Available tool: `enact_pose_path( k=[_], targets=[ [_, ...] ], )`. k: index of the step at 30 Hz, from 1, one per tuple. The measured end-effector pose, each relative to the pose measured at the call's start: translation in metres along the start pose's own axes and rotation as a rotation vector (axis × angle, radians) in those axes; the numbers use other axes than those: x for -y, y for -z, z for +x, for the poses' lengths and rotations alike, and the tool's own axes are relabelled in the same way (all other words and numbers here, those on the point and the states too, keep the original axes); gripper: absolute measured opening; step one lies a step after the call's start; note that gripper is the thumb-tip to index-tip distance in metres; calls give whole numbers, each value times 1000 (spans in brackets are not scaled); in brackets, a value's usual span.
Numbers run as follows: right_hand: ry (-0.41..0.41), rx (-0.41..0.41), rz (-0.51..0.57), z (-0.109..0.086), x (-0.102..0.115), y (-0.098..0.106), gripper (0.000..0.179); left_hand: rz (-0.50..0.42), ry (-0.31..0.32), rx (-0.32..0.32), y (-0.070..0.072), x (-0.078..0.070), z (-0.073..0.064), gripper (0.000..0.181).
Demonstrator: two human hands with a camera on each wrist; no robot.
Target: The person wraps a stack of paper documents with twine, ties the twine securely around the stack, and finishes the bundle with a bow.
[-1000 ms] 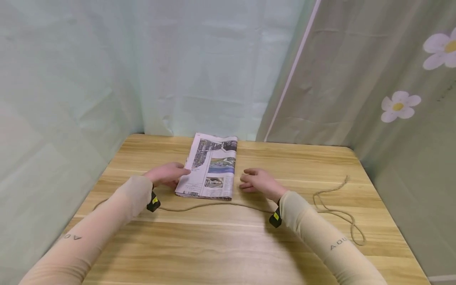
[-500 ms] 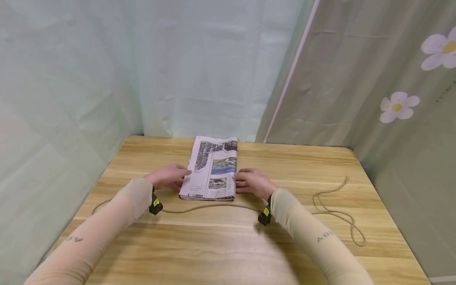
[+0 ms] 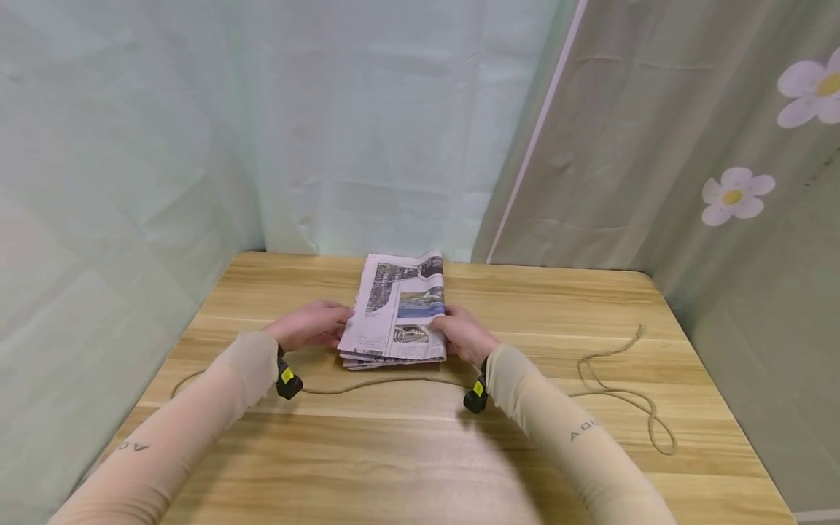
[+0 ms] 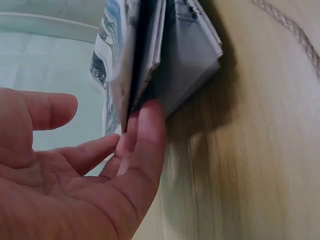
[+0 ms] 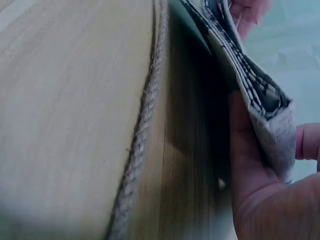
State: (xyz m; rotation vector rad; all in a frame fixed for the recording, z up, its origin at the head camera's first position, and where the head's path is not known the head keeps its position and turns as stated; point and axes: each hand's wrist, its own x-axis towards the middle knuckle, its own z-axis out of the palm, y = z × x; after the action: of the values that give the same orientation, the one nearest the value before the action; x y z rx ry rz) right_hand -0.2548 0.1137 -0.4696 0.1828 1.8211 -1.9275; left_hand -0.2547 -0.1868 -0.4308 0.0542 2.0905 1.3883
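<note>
A folded newspaper (image 3: 387, 332), several layers thick, lies toward the back of the wooden table with printed photos facing up. Its right folded edge is gripped by my right hand (image 3: 467, 337), thumb on top and fingers beneath; the right wrist view shows that edge of the newspaper (image 5: 277, 120) raised over the table. At the left edge is my left hand (image 3: 315, 324). In the left wrist view the fingers (image 4: 150, 130) of that hand reach against the loose layers from below, while its thumb stands apart from the paper.
A thin braided rope (image 3: 374, 382) runs across the wooden table (image 3: 367, 467) in front of the newspaper, passing behind both wrists in the head view. Its right end lies in loose bends. Pale curtains (image 3: 394, 131) hang close behind the table and along both sides.
My right hand has moved left to the newspaper and now grips its right edge. The newspaper has shifted slightly right, its upper layers lifting at the front. The left hand stays beside it.
</note>
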Motion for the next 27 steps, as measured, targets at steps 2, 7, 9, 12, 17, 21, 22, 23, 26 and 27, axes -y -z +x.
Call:
enact_pose_path(
  k=[2,7,9,12,17,21,22,23,26,27],
  targets=[
    [16,-15,16,-1,0,0,53,-5,-10,-2,-1,1,0,57],
    [40,-54,48,-5,2,1,57,-15,-23,-3,-7,-2,-1,63],
    [55,-49,65,-8,3,0,58,-45,-21,-5,-10,-4,-2,67],
    [74,-20,93,-16,6,0,59,-132,-32,8,-16,-7,-2,67],
    [91,25,129,-35,12,3,61,-286,-40,-20,-24,-11,-3,57],
    [113,51,100,-54,13,12,59,-287,-62,-73,-35,-15,-6,50],
    [124,60,80,-59,12,15,59,-271,-77,-78,-40,-17,-8,48],
    [135,65,59,-64,11,19,58,-246,-96,-86,-44,-18,-10,48],
    [166,79,-48,-80,6,28,54,-193,-133,-105,-60,-19,-18,47],
    [171,79,-94,-85,4,32,54,-180,-142,-107,-65,-18,-21,47]
  ],
)
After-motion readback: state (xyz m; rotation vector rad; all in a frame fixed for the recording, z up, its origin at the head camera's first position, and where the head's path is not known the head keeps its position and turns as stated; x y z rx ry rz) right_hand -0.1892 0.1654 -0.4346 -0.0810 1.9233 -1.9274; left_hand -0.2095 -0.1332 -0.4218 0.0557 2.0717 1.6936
